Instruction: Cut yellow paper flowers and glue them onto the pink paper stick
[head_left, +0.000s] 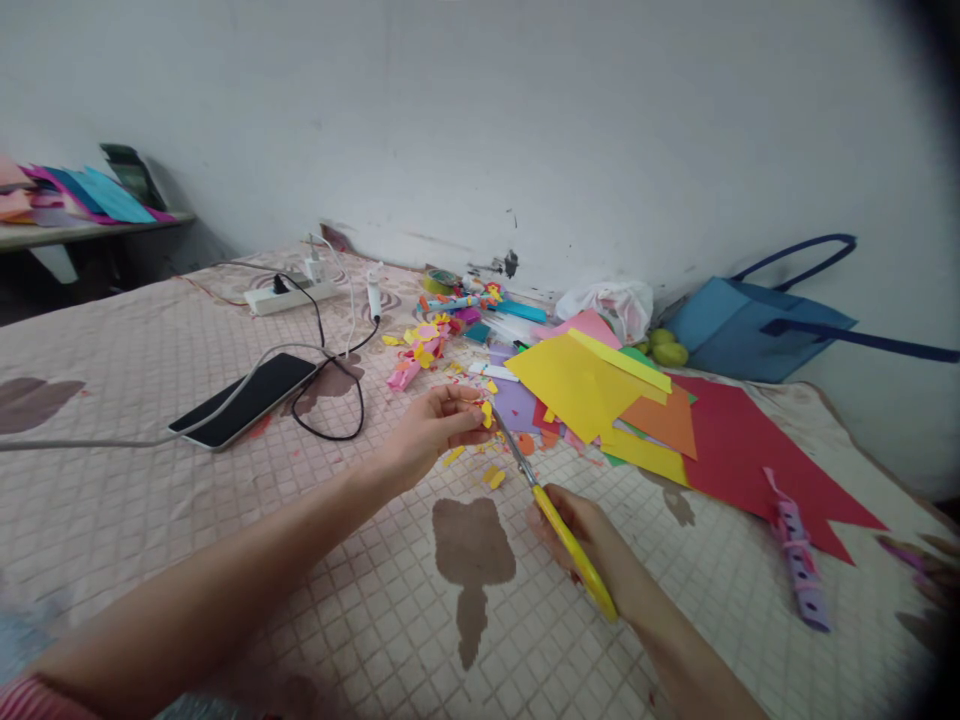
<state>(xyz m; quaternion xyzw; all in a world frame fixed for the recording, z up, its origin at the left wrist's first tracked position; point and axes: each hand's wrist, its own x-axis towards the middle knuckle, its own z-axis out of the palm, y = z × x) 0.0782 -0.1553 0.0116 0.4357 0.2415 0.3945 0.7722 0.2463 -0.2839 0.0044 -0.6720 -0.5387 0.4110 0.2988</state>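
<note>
Between the fingertips of my left hand is a small yellow paper piece. My right hand is wrapped round the yellow handles of a pair of scissors. The metal blades point up and left, their tips right beside the yellow piece; whether they touch it I cannot tell. Below my left hand a small yellow paper cutout lies on the patterned cloth. Yellow, orange and red paper sheets are piled to the right of the blades, with purple paper under the edge.
A black phone-like device with cables lies at left, near a white power strip. Paper flowers and craft supplies sit ahead. At right are a blue bag, a rolled purple paper tube and green fruit by the wall.
</note>
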